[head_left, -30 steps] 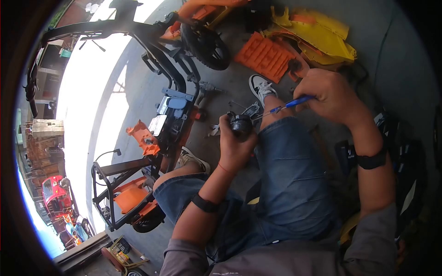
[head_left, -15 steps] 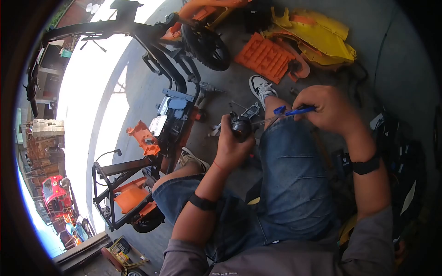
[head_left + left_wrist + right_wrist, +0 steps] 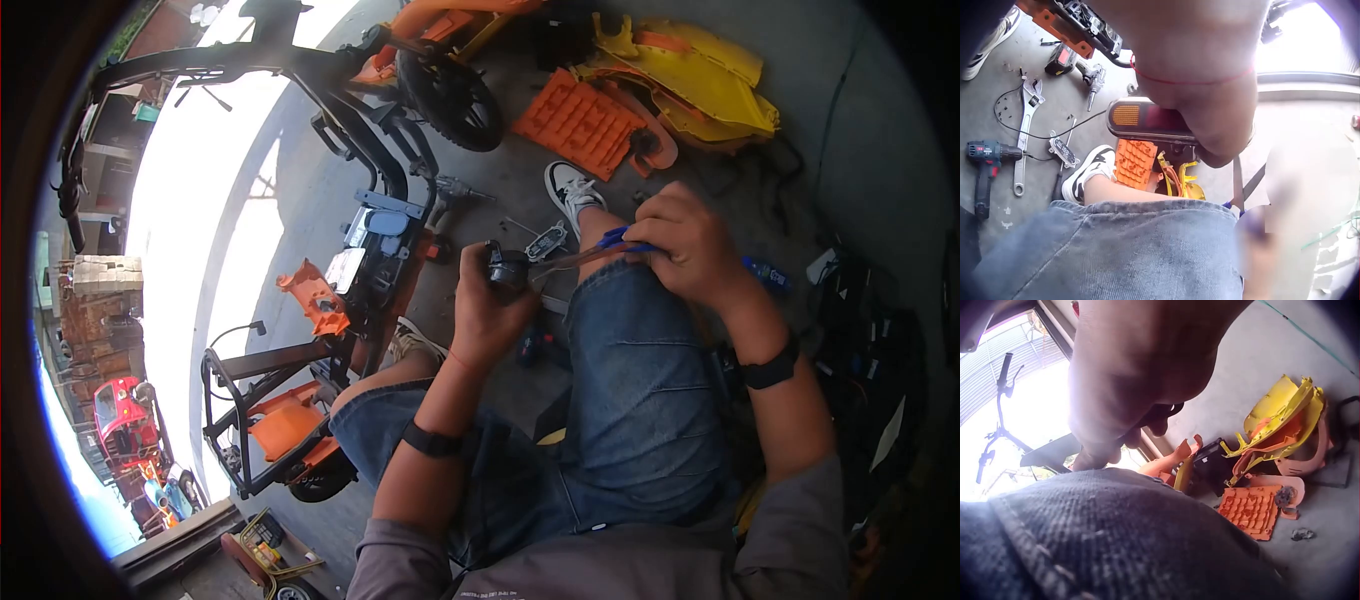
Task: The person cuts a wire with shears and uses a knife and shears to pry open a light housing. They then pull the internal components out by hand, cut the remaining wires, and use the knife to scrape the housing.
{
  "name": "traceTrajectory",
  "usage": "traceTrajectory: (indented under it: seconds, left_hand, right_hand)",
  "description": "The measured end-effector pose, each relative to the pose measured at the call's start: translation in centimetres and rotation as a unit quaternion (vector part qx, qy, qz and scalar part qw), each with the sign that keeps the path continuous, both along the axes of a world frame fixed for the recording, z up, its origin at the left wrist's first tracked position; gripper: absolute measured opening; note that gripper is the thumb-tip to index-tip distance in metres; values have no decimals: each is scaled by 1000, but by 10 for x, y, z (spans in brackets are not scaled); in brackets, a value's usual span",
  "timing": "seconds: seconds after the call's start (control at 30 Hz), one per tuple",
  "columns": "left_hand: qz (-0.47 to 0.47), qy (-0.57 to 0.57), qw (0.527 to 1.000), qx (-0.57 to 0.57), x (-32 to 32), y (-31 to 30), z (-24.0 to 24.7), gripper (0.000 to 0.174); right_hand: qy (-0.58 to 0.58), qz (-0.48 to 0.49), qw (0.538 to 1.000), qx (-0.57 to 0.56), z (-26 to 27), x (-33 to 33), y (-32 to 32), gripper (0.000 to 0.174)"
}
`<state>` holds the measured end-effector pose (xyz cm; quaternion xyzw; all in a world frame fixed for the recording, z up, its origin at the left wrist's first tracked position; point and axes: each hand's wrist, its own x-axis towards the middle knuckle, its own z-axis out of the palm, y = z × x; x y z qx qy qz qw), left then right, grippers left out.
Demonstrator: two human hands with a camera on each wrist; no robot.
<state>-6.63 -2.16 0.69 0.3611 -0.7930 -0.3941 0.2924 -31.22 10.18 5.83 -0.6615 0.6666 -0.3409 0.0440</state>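
In the head view my left hand grips a small black light unit above my right knee. The left wrist view shows that unit close up, with an amber and red lens, under my left hand. My right hand is curled round a blue-handled tool whose thin metal end reaches left to the unit. In the right wrist view my right hand hovers over my denim-clad knee; the tool is hidden there.
I sit on a concrete floor. A stripped black scooter frame lies ahead. Orange panels, yellow panels and a wheel lie beyond my shoe. A cordless drill and a wrench lie on the floor.
My right hand has moved left and down with the blue tool, closer to the light unit. My left hand has shifted slightly up and left with the unit.
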Motion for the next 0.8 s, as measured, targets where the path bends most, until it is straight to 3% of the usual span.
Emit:
traceTrajectory:
  seconds: [0.13,0.23,0.4,0.63,0.8]
  left_hand:
    - [23,-5,1000,-14,12,-7,15,52]
    - [10,-19,996,-88,29,-10,33,53]
    - [4,-27,989,-148,41,-12,32,48]
    - [-45,-38,990,-131,50,-10,50,52]
    - [-43,-57,997,7,66,-6,53,53]
  right_hand:
    - [48,0,999,-2,19,17,-10,14]
    - [64,-1,998,18,25,30,-23,11]
    - [101,32,993,47,13,38,-35,6]
    - [56,35,995,68,11,51,-24,8]
    - [43,49,995,70,17,59,-19,16]
